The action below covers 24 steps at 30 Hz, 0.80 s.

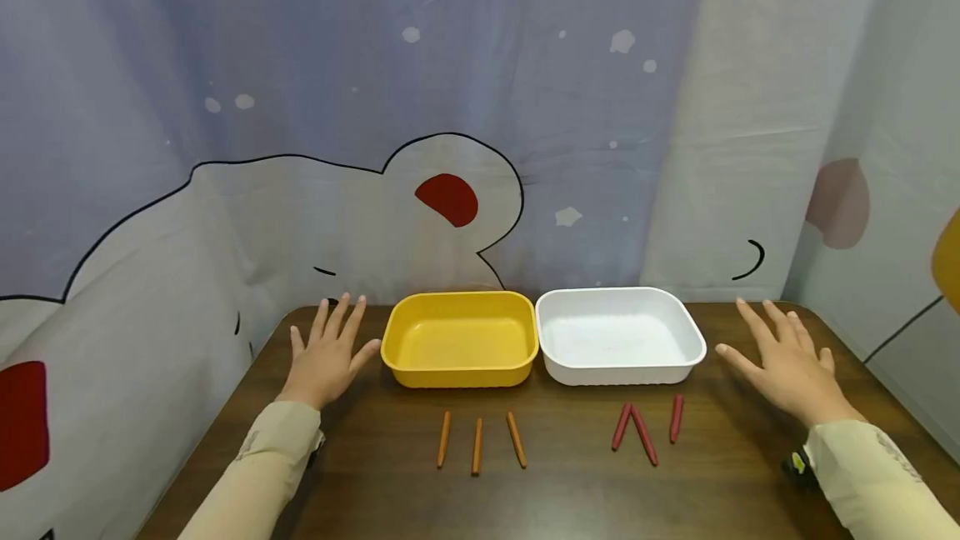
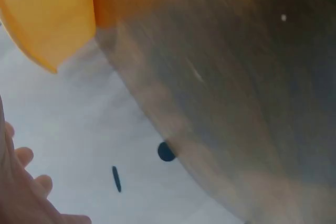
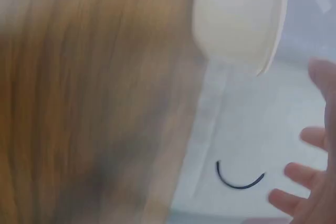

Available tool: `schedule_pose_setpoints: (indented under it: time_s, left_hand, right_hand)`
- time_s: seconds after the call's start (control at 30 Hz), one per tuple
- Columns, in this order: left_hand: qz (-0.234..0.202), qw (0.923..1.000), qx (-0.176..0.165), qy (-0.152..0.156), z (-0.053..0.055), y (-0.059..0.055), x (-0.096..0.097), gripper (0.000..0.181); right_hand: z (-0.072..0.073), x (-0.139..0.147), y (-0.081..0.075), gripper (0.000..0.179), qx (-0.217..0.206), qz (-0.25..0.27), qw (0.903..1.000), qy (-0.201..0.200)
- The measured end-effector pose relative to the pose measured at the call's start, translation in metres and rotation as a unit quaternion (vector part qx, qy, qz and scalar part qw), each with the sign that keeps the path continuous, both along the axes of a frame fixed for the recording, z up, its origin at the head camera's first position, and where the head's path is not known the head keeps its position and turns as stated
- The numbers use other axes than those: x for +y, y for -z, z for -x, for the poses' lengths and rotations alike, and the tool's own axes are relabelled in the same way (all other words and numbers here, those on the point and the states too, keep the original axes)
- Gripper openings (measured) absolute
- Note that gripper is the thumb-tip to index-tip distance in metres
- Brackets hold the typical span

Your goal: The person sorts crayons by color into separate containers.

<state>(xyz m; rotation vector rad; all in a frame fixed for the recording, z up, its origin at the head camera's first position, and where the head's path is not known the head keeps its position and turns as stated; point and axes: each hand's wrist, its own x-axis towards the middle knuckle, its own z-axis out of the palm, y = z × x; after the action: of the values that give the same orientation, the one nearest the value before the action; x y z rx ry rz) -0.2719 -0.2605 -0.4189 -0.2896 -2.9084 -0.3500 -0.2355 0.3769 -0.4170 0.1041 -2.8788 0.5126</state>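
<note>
My left hand (image 1: 324,363), fingers spread and holding nothing, is just left of a yellow rectangular tub (image 1: 461,377). To the right of a white tub (image 1: 622,374), my right hand (image 1: 793,369) is likewise spread with nothing in it. The two tubs stand side by side with nothing in them. In front of the yellow one lie three orange crayons (image 1: 477,447). Three red crayons (image 1: 644,435) lie before the white one, two of them meeting at their tips. The left wrist view catches the yellow tub (image 2: 50,14); the right wrist view, the white tub (image 3: 239,19).
The brown wooden table (image 1: 555,490) ends just behind the tubs. A printed curtain (image 1: 337,215) hangs close behind it and along both sides. Dark wrist straps show under both cuffs, the right cuff (image 1: 862,457) being pale like the left.
</note>
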Motion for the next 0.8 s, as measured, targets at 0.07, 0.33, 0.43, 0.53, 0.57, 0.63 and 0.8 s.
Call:
schedule_pose_setpoints:
  time_s: [0.07, 0.33, 0.43, 0.53, 0.57, 0.63, 0.8]
  left_hand:
    - [0.008, 0.9999, 0.010, 0.010, -0.003, 0.001, 0.003, 0.081]
    - [0.040, 0.9973, 0.044, 0.044, -0.010, 0.004, 0.018, 0.081]
    - [0.044, 0.9969, 0.041, 0.049, -0.010, 0.008, 0.022, 0.081]
    - [0.044, 0.9969, 0.039, 0.052, -0.010, 0.012, 0.024, 0.081]
    - [0.043, 0.9969, 0.038, 0.054, -0.010, 0.012, 0.025, 0.081]
    - [0.042, 0.9969, 0.033, 0.058, -0.011, 0.013, 0.028, 0.081]
    - [0.040, 0.9968, 0.021, 0.065, -0.013, 0.016, 0.031, 0.082]
  right_hand:
    - [-0.006, -0.008, -0.001, 0.083, 0.022, 0.016, 0.9996, -0.003]
    - [-0.026, -0.044, 0.004, 0.060, 0.041, 0.118, 0.9921, 0.012]
    - [-0.030, -0.055, 0.009, 0.055, 0.010, 0.137, 0.9902, 0.022]
    - [-0.030, -0.063, 0.012, 0.056, -0.051, 0.146, 0.9878, 0.023]
    - [-0.030, -0.065, 0.012, 0.055, -0.069, 0.148, 0.9863, 0.021]
    - [-0.028, -0.069, 0.013, 0.055, -0.102, 0.153, 0.9826, 0.022]
    - [-0.025, -0.077, 0.015, 0.043, -0.138, 0.166, 0.9759, 0.032]
